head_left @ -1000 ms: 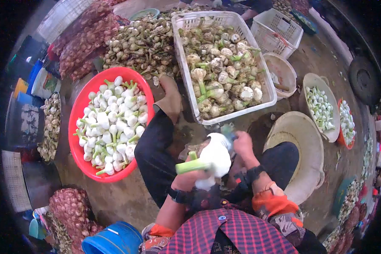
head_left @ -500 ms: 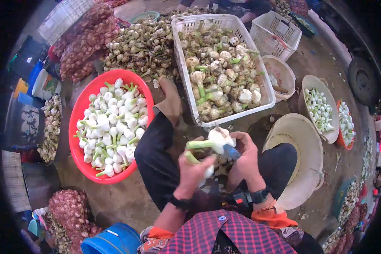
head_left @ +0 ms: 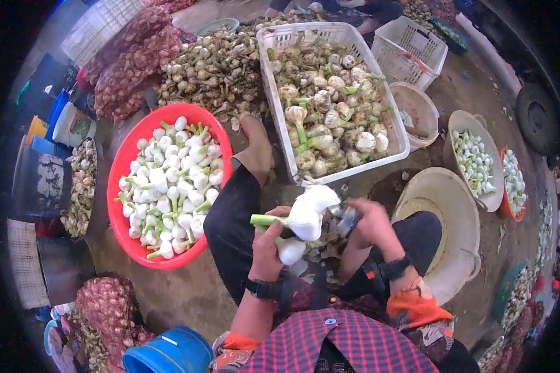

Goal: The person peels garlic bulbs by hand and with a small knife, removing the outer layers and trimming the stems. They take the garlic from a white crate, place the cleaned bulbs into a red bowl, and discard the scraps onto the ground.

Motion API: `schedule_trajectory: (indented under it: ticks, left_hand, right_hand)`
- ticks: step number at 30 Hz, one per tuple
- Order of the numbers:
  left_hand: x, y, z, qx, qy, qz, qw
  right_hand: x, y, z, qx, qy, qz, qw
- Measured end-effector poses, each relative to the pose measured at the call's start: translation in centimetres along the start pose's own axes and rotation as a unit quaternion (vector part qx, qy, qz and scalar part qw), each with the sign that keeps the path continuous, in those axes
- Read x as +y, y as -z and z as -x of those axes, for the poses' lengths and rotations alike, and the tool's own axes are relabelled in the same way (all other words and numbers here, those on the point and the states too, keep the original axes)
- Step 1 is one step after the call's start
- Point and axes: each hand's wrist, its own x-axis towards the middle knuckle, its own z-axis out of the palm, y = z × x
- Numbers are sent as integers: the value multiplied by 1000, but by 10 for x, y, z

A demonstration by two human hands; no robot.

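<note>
Blue bucket [head_left: 168,353], red mesh sacks [head_left: 109,308], dark disc [head_left: 537,119]

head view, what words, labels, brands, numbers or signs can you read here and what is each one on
No text can be read.
White container at far left: greenish patch, too blurred to tell if it is lettering.
Dark tub below it: pale patch, nothing legible.
Watch on left wrist: too small to read.

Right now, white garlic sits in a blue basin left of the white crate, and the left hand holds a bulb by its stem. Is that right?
Not quite: in the head view the basin is red, not blue. White garlic sits in it, left of the white crate, and the left hand holds a bulb by its stem.
</note>
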Motion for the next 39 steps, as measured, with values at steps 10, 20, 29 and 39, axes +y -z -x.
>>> schedule_trajectory:
  ticks: [10, 20, 29, 39]
  left_hand:
    - [6, 8, -15, -131, -92, -293, 943]
    - [-10, 51, -19, -7, 81, 198, 977]
    - [-19, 25, -18, 51, 59, 108, 991]
    - [112, 130, -74, 128, -281, 175, 935]
  right_hand:
    - [-64, 6, 5, 62, -5, -284, 957]
    - [-26, -19, 6, -88, -153, 64, 982]
    - [-94, 0, -7, 40, 28, -375, 926]
    - [-23, -33, -8, -141, 5, 122, 982]
